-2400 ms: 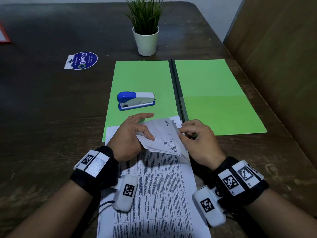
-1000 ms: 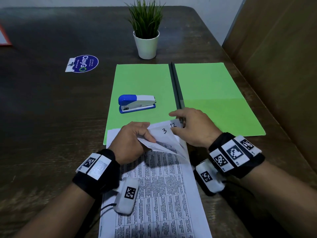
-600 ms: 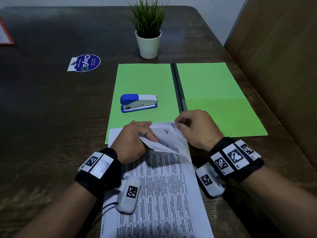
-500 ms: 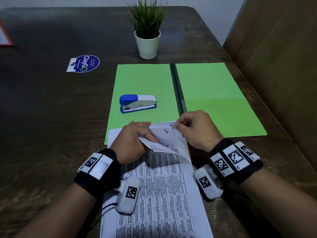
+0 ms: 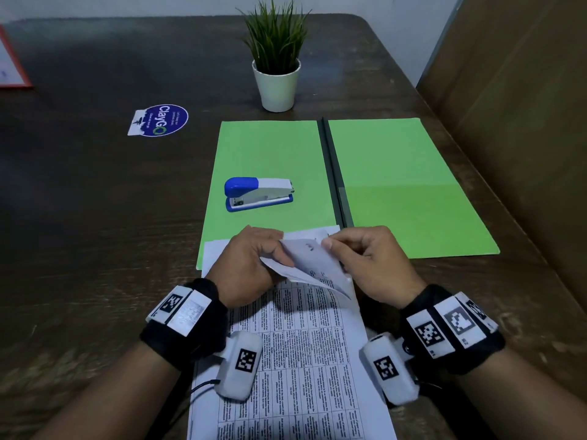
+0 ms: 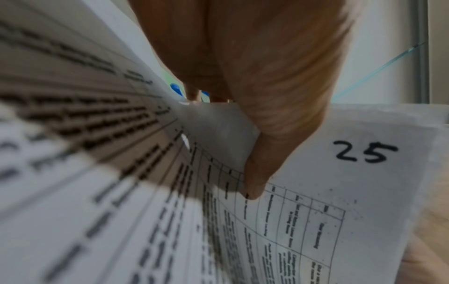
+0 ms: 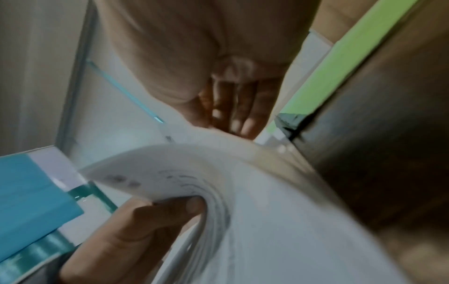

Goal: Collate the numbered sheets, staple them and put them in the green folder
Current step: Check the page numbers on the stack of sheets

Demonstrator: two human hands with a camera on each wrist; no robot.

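Note:
A stack of printed numbered sheets point(image 5: 305, 360) lies on the table in front of me, its far end overlapping the open green folder point(image 5: 413, 185). My left hand point(image 5: 274, 249) holds several far corners curled back towards me, thumb on top. My right hand point(image 5: 332, 246) pinches the far right corner of a lifted sheet point(image 5: 309, 258) next to the left thumb. In the left wrist view the thumb point(image 6: 279, 134) presses down on a sheet marked 25 point(image 6: 364, 173). The right wrist view shows the curled sheets point(image 7: 182, 169). A blue and white stapler point(image 5: 258, 193) sits on the folder's left flap.
A potted plant point(image 5: 277, 74) stands beyond the folder. A blue round sticker point(image 5: 158, 119) lies on the dark wooden table to the left. A red-edged item point(image 5: 9, 58) pokes in at the far left edge. A brown panel point(image 5: 524, 122) borders the table's right side.
My right hand has drawn back from the stack's far corner towards the left thumb, lifting a sheet corner with it. The left hand keeps its hold on the curled corners.

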